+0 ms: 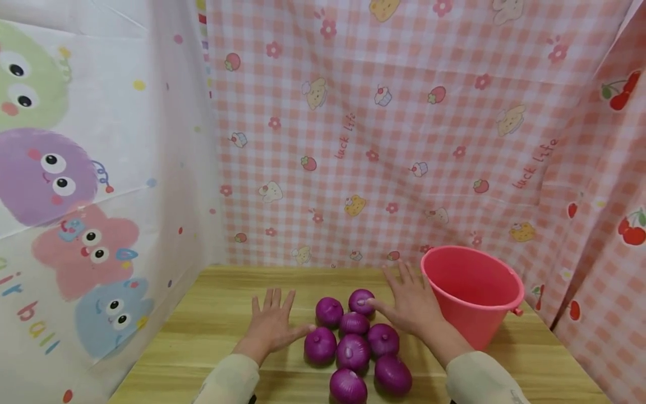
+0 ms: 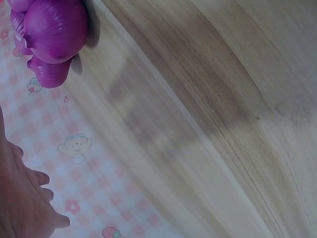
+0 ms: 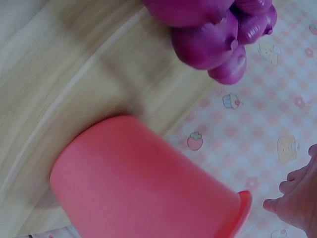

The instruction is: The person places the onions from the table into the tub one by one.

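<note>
Several purple onions [image 1: 353, 352] lie in a loose cluster on the wooden table, nearest the middle of the head view. My left hand [image 1: 273, 328] hovers at the left of the cluster, fingers spread, its thumb beside the leftmost onion [image 1: 320, 345]. To the right, my right hand [image 1: 414, 300] is also spread, between the onions and a pink bucket [image 1: 479, 322]; its thumb overlaps the far onion [image 1: 361, 302] in view, and whether they touch I cannot tell. Neither hand holds anything. In the right wrist view, the bucket [image 3: 143, 178] stands below the onions [image 3: 205, 42].
The wooden table [image 1: 202, 325] has a pink checked curtain [image 1: 404, 134] behind it. A white cartoon-print sheet [image 1: 166, 140] hangs at the left, and a cherry-print cloth [image 1: 605, 224] at the right. The bucket's handle joint [image 1: 517, 311] sticks out on its right side.
</note>
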The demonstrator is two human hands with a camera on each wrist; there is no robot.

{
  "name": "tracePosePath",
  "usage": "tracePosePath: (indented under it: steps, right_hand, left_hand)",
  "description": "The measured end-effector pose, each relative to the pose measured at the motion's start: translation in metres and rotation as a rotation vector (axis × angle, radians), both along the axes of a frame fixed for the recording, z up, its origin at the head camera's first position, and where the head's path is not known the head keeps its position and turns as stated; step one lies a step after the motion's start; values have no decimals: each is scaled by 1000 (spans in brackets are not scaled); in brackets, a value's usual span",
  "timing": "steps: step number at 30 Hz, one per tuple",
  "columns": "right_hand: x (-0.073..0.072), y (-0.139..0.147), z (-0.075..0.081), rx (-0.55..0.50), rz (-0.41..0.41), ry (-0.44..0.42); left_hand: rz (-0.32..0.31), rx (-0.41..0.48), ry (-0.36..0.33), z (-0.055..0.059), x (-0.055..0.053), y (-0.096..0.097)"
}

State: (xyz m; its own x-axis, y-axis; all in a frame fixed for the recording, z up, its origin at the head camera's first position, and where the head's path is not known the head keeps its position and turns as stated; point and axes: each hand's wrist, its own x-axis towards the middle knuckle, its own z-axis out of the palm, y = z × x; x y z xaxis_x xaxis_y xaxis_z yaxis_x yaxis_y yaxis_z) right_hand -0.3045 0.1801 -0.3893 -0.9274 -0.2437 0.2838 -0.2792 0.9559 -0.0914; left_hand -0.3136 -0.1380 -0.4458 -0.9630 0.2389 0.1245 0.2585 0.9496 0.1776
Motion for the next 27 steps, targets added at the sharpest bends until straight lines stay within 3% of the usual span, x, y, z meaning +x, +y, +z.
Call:
tracePosePath:
  steps: [8,27]
  right_hand:
    - [-1,22,7,-64,-36,14]
    - [4,89,17,-191,-160,-116]
  left_hand:
    - [1,-11,0,-1,-1,-1]
    - [-11,-13,9,-3,1,3]
